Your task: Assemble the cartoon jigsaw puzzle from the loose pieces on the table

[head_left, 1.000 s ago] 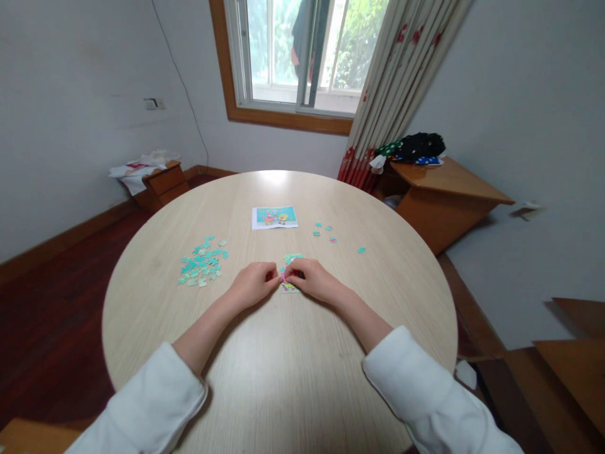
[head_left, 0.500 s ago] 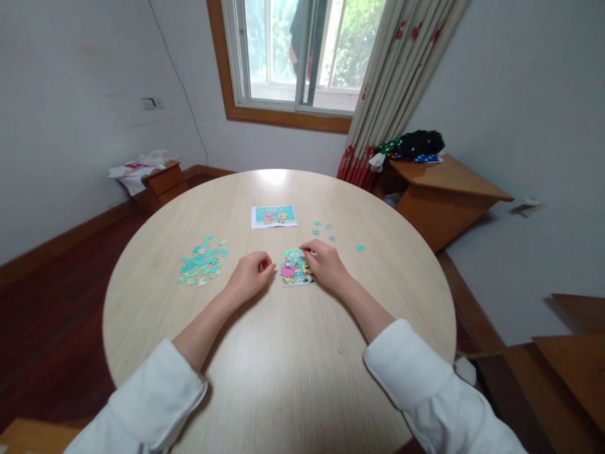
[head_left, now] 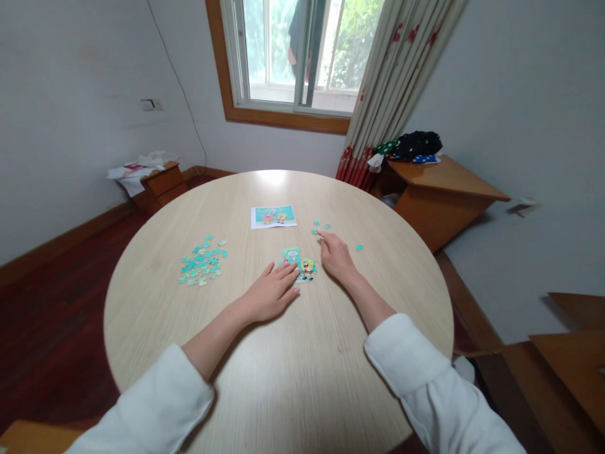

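Observation:
My left hand [head_left: 271, 292] lies flat, fingers spread, over the lower left of a partly assembled jigsaw puzzle [head_left: 308, 266]. Cartoon figures show on the puzzle, a yellow square one at its right side; the pink one is mostly covered by my fingers. To the right of it, my right hand [head_left: 336, 255] reaches over the table with the index finger stretched out. That fingertip is close beside a loose teal puzzle piece [head_left: 315, 232]; whether it touches cannot be made out. The other fingers bend underneath, partly hidden.
A picture sheet [head_left: 274, 216] with the cartoon figures lies beyond the puzzle. Many loose pieces [head_left: 202, 261] are heaped at the left. One piece [head_left: 360, 248] lies apart at the right, on the round wooden table [head_left: 283, 384]. A wooden desk with clothes [head_left: 418, 146] stands behind.
My left hand has moved right and flattened onto the puzzle. My right hand has left the puzzle and moved up and right to the loose pieces, covering the spot of a pinkish one.

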Motion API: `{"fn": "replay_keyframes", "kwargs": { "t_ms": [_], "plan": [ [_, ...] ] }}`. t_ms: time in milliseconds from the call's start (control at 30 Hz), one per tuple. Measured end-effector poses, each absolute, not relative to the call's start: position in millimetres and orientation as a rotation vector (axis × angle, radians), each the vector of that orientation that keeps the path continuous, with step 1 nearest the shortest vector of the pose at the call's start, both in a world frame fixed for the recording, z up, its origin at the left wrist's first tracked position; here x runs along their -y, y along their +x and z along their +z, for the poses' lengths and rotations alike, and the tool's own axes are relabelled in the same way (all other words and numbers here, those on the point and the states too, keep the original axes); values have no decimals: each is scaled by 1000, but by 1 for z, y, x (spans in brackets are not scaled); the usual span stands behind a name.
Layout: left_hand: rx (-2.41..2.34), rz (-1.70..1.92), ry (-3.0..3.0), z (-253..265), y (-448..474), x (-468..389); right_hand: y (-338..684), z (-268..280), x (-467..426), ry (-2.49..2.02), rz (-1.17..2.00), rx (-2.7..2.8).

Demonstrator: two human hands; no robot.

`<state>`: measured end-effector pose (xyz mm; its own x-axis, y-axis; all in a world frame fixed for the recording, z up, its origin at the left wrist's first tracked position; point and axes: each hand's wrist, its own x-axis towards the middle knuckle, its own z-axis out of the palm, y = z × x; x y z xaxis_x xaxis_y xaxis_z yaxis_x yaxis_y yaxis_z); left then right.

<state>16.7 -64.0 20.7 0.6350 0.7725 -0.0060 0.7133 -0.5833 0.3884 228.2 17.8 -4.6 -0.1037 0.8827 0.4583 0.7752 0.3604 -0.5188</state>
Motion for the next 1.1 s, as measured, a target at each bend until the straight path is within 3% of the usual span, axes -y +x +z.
{"fn": "replay_keyframes", "kwargs": {
  "t_ms": [1100],
  "plan": [
    [-1524,553,2577,9,42,57,221,-6,-23,-1840,77,1964]
  ]
}}
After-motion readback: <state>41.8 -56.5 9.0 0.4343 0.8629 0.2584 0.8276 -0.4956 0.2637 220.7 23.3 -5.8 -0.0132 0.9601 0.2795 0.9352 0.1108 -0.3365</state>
